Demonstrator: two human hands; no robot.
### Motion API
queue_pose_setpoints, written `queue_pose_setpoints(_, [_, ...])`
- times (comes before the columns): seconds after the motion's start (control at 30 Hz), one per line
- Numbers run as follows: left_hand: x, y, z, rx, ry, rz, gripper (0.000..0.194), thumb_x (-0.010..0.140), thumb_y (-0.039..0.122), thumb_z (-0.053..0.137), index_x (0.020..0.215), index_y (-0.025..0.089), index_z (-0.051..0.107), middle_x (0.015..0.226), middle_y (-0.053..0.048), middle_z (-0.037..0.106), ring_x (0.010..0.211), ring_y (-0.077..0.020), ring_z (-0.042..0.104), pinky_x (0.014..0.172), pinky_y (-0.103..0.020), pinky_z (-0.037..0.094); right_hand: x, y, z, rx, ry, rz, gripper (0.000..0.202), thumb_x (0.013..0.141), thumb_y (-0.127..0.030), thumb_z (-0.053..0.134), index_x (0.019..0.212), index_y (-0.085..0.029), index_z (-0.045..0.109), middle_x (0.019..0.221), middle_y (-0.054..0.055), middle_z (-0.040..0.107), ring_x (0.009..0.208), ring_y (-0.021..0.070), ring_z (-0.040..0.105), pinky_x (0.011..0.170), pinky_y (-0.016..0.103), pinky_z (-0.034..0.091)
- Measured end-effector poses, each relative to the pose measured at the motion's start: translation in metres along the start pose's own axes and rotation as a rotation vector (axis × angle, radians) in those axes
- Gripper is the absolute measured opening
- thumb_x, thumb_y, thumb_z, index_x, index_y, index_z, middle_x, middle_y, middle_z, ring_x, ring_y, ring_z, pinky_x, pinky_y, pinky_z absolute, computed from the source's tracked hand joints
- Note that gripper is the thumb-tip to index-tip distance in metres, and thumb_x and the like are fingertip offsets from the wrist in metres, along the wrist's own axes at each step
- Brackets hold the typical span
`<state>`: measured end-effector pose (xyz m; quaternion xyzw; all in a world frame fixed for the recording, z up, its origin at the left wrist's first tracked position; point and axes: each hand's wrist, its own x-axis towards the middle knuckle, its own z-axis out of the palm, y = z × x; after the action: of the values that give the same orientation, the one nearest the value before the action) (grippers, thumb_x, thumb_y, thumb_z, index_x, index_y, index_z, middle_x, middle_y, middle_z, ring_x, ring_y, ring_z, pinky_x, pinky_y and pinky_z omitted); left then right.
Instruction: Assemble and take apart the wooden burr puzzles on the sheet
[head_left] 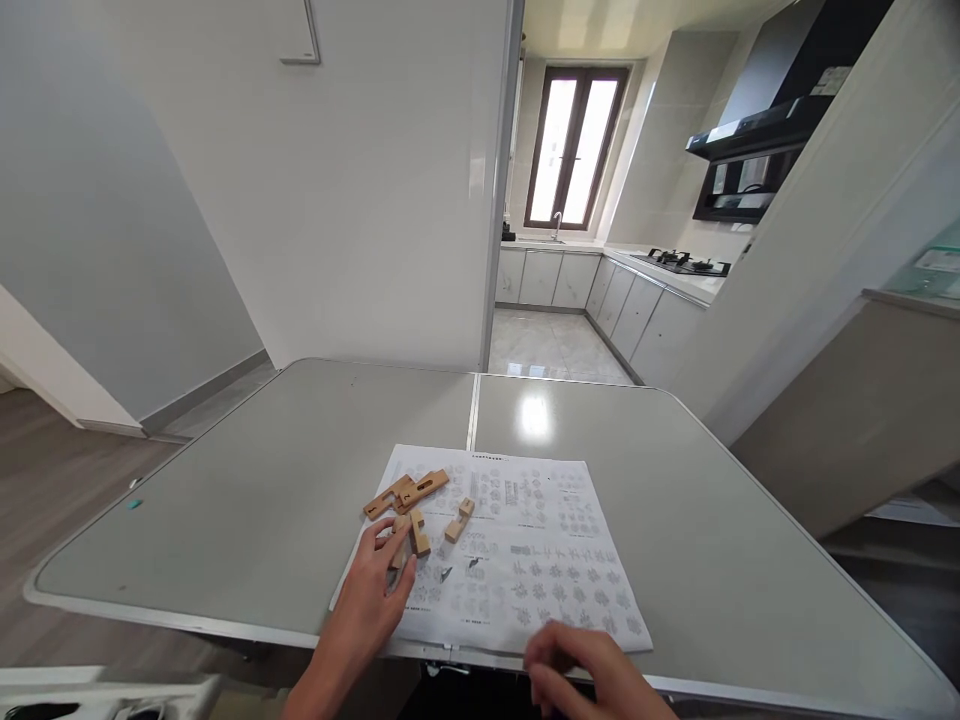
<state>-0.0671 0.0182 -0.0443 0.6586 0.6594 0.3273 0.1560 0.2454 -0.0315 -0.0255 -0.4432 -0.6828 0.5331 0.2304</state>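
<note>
My left hand [375,585] is over the near-left part of a printed sheet [495,590], its fingers closed around a light wooden puzzle piece [400,551] that is partly hidden by them. Just right of the fingertips stands another notched wooden piece [420,535]. Farther right lies a smaller notched piece [460,521]. Behind the hand, two darker, slotted wooden pieces overlap: one marked 2 [422,489] and one beside it [384,499]. At the sheet's front edge, my right hand [577,665] hovers loosely curled, thumb apart from the fingers, with nothing visible in it.
The sheet lies on a grey folding table [240,520] with a seam down its middle. Small blue-green bits [134,504] are near the table's left edge. A white chair-like object [105,695] is at the lower left. A kitchen doorway opens beyond the table.
</note>
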Motion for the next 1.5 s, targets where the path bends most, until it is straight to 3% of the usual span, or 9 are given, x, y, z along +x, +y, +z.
queue_pose_setpoints(0.13, [-0.006, -0.004, 0.004, -0.020, 0.017, -0.013, 0.046, 0.096, 0.045, 0.052, 0.135, 0.025, 0.065, 0.148, -0.014, 0.048, 0.120, -0.0330, 0.062, 0.064, -0.032, 0.064, 0.036, -0.017, 0.001, 0.118, 0.104, -0.049, 0.032, 0.100, -0.050, 0.053, 0.087, -0.023, 0.064, 0.079, 0.003, 0.072, 0.075, 0.0203, 0.068, 0.073, 0.029, 0.052])
queue_pose_setpoints(0.33, [-0.012, -0.002, 0.007, 0.013, 0.103, 0.014, 0.039, 0.097, 0.043, 0.054, 0.132, 0.030, 0.064, 0.147, -0.010, 0.048, 0.126, -0.0320, 0.060, 0.091, -0.044, 0.062, 0.073, -0.001, 0.013, 0.207, 0.249, -0.101, 0.041, 0.098, -0.061, 0.053, 0.090, -0.022, 0.062, 0.077, 0.002, 0.068, 0.068, 0.0184, 0.064, 0.070, 0.029, 0.052])
queue_pose_setpoints(0.43, [-0.012, 0.000, 0.008, 0.030, 0.108, 0.000, 0.039, 0.098, 0.043, 0.053, 0.133, 0.030, 0.061, 0.147, -0.010, 0.049, 0.130, -0.0325, 0.058, 0.097, -0.047, 0.058, 0.082, 0.005, 0.019, 0.197, 0.322, -0.117, 0.043, 0.098, -0.062, 0.052, 0.092, -0.021, 0.063, 0.075, 0.001, 0.066, 0.062, 0.0169, 0.061, 0.066, 0.029, 0.051])
queue_pose_setpoints(0.57, [-0.011, 0.003, 0.008, 0.048, 0.112, 0.020, 0.037, 0.098, 0.040, 0.052, 0.132, 0.027, 0.059, 0.143, -0.010, 0.054, 0.130, -0.0315, 0.059, 0.102, -0.048, 0.055, 0.082, 0.006, 0.024, 0.115, 0.348, -0.132, 0.040, 0.100, -0.059, 0.051, 0.093, -0.021, 0.064, 0.075, 0.002, 0.067, 0.063, 0.0174, 0.060, 0.063, 0.028, 0.049])
queue_pose_setpoints(0.83, [-0.013, 0.003, 0.009, 0.054, 0.089, 0.010, 0.037, 0.100, 0.039, 0.051, 0.135, 0.028, 0.055, 0.142, -0.010, 0.055, 0.125, -0.0304, 0.061, 0.098, -0.045, 0.057, 0.074, 0.004, 0.028, -0.055, 0.426, -0.158, 0.036, 0.103, -0.052, 0.047, 0.091, -0.023, 0.064, 0.075, 0.003, 0.068, 0.065, 0.0195, 0.060, 0.062, 0.030, 0.046])
queue_pose_setpoints(1.5, [-0.013, 0.007, 0.010, 0.118, 0.112, 0.031, 0.036, 0.099, 0.035, 0.051, 0.133, 0.027, 0.056, 0.139, -0.010, 0.058, 0.122, -0.0303, 0.063, 0.097, -0.045, 0.057, 0.076, 0.009, 0.029, -0.048, 0.409, -0.101, 0.033, 0.103, -0.050, 0.049, 0.093, -0.023, 0.065, 0.078, 0.002, 0.069, 0.068, 0.0196, 0.061, 0.063, 0.029, 0.045])
